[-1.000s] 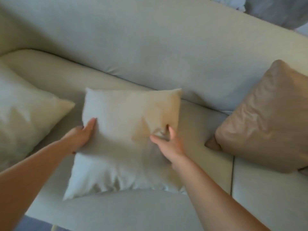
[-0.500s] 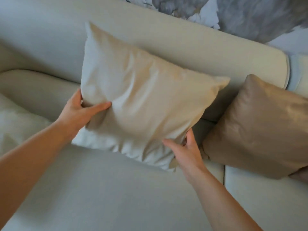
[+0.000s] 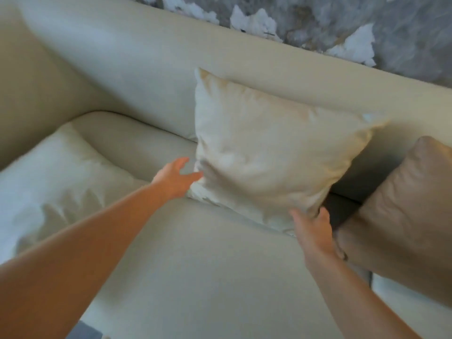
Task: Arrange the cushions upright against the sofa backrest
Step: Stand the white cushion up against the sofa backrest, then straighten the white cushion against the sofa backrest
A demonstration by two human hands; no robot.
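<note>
A cream cushion [image 3: 264, 157] stands upright, leaning on the pale sofa backrest [image 3: 137, 69]. My left hand [image 3: 175, 177] is at its lower left edge, fingers spread, fingertips just touching the fabric. My right hand [image 3: 311, 231] is at the cushion's lower right corner, fingers against the bottom edge; whether it still grips is unclear. A second cream cushion [image 3: 56, 182] lies flat on the seat at the left. A tan cushion [image 3: 408, 216] leans at the right.
The sofa armrest [image 3: 27, 99] rises at the far left. A grey and white marbled wall [image 3: 342, 28] runs behind the backrest. A seam between seat cushions [image 3: 370, 277] lies under the tan cushion.
The cream cushion went from flat on the seat to upright against the backrest. My left hand has let go of its edge and opened. The view shifted right and up.
</note>
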